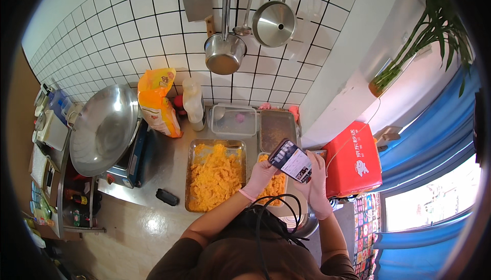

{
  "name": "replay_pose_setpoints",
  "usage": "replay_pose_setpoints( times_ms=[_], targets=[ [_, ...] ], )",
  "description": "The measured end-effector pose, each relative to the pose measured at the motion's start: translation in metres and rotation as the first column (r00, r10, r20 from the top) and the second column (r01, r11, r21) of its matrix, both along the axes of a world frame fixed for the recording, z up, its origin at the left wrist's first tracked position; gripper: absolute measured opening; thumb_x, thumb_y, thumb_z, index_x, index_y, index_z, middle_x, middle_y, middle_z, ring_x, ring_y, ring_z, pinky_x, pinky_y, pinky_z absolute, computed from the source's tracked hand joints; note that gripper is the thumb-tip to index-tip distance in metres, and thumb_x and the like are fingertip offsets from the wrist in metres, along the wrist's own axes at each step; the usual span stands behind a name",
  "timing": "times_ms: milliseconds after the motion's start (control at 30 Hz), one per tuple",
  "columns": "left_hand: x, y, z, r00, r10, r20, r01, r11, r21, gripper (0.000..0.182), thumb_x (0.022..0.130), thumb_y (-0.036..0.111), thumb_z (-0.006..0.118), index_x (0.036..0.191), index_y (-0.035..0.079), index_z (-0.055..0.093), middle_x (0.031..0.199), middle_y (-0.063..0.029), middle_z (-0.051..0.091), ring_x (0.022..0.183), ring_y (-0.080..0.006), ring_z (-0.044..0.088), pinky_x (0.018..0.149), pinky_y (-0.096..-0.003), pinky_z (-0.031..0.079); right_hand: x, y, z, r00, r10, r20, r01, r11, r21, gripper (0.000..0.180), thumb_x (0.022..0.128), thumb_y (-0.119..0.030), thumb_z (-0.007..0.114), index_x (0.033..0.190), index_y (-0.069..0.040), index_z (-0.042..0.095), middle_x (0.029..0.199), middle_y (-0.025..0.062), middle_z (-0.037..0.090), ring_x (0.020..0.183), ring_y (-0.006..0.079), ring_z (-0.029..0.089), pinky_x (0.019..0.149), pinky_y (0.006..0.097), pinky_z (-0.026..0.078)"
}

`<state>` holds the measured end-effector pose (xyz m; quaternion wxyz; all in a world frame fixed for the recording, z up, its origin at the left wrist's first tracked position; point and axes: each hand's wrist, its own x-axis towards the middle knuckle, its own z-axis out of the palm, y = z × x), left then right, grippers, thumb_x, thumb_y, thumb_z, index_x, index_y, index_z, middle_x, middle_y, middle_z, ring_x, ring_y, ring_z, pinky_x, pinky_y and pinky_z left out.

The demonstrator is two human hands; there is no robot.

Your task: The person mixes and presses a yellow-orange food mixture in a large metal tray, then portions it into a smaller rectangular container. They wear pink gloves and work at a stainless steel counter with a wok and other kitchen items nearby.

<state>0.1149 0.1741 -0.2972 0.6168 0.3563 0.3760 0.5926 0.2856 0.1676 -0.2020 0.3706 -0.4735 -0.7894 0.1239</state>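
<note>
Both hands wear thin pink gloves. My left hand point(261, 178) grips the lower left edge of a smartphone point(291, 161), whose lit screen faces up. On its right side, my right hand point(316, 188) also holds the phone. Below the phone, a smaller container of orange-yellow mash point(273, 188) is partly hidden by my hands and a black cable point(259, 222). To the left lies a rectangular metal tray point(187, 182) heaped with orange-yellow mash point(216, 180). Behind the phone is another metal tray point(278, 126) with brown residue on its bottom.
A clear plastic container point(234, 120), a white bottle point(194, 103) and an orange bag point(158, 103) stand along the tiled wall. A wok point(103, 130) leans on a portable stove point(130, 165) at left. A red box point(353, 161) stands right. A saucepan point(225, 53) and a funnel point(274, 24) hang above.
</note>
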Motion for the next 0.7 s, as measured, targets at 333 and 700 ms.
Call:
replay_pose_setpoints(
  times_ms=[333,700],
  targets=[
    [-0.012,0.009,-0.046,0.809,0.127,-0.573,-0.001,0.977,0.215,0.033,0.086,0.003,0.067,0.119,0.004,0.06,0.108,-0.0098,0.066,0.099,-0.0207,0.064,0.084,-0.0312,0.051,-0.007,0.001,-0.005,0.99,0.101,0.102,-0.093,0.992,-0.079,0.078,0.062,-0.006,0.078,0.133,-0.001,0.047,0.127,0.0202,0.048,0.119,0.0381,0.046,0.104,0.0437,0.037],
    [-0.026,0.037,-0.079,0.935,0.032,-0.353,-0.019,0.999,0.041,0.031,0.095,0.008,0.059,0.124,-0.001,0.055,0.117,-0.0084,0.064,0.105,-0.0155,0.061,0.09,-0.028,0.05,-0.014,0.08,-0.042,0.97,0.175,0.169,-0.157,0.981,-0.115,0.081,0.06,-0.001,0.075,0.135,-0.002,0.045,0.129,0.0188,0.045,0.122,0.0396,0.044,0.106,0.0452,0.037]
  ],
)
